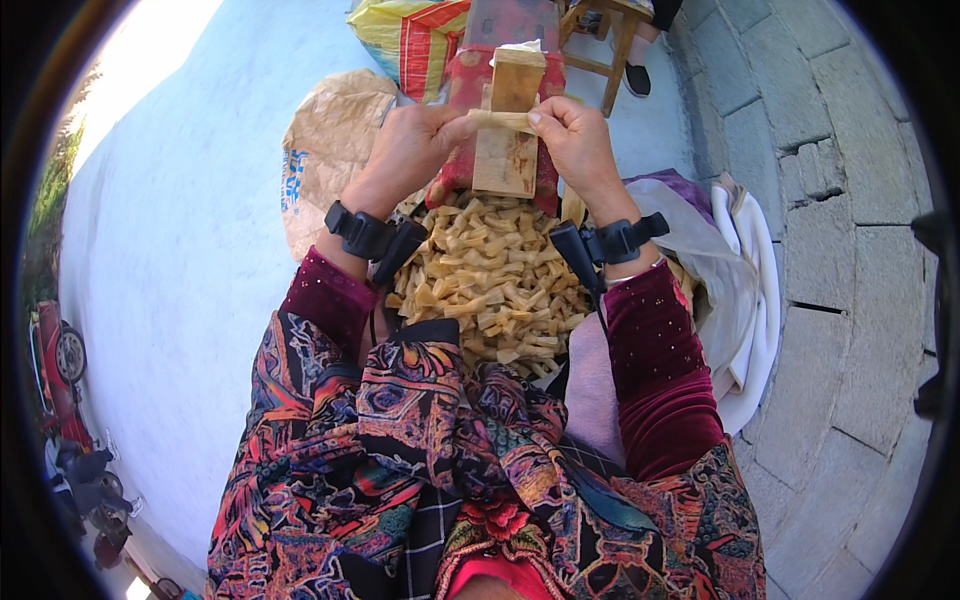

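Observation:
Between my two hands a pale tan strip (502, 121), perhaps dried husk, is stretched crosswise. My left hand (415, 150) is closed on its left end, with thumb and fingers pinched. Its right end is pinched by my right hand (580, 140). Just beyond the strip stands an upright wooden block (518, 82). Below the strip a flat wooden board (504, 166) lies on a red-covered bench (466, 80). Nearer to me is a heap of short, pinched or knotted tan pieces (500, 280), right below the board.
A brown paper sack (335, 130) lies left of the bench, and a yellow and red woven bag (410, 40) behind it. White plastic sheeting (740, 290) is at the right. A wooden stool (615, 65) and another person's shoe (637, 80) are at the far right, beside stone paving (830, 270).

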Tool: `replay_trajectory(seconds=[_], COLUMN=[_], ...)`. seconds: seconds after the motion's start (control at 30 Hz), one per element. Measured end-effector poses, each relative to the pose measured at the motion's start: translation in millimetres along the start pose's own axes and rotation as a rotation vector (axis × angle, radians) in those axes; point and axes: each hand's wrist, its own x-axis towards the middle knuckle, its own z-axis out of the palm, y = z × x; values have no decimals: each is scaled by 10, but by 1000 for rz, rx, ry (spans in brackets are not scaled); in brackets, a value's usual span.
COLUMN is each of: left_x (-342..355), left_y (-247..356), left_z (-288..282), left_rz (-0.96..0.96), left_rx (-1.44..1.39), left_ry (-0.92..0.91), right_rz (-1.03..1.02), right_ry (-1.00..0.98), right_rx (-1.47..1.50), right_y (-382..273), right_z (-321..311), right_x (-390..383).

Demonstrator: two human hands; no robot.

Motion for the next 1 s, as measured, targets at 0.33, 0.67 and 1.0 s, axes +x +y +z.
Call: replay_trajectory(seconds=[0.33,0.67,1.0], left_x=[6,-186,-270], left_y=[-112,135,217], left_z=[88,1,127], left_rz=[-38,119,356], left_rx=[41,-32,121], left_ry=[-1,-10,7], right_rz=[-2,245,407], right_ry=[9,-68,-455], right_rx=[-242,274,437], right_y=[47,-312,-457], right_z=[56,-341,-274], right_x=[-19,-161,-422])
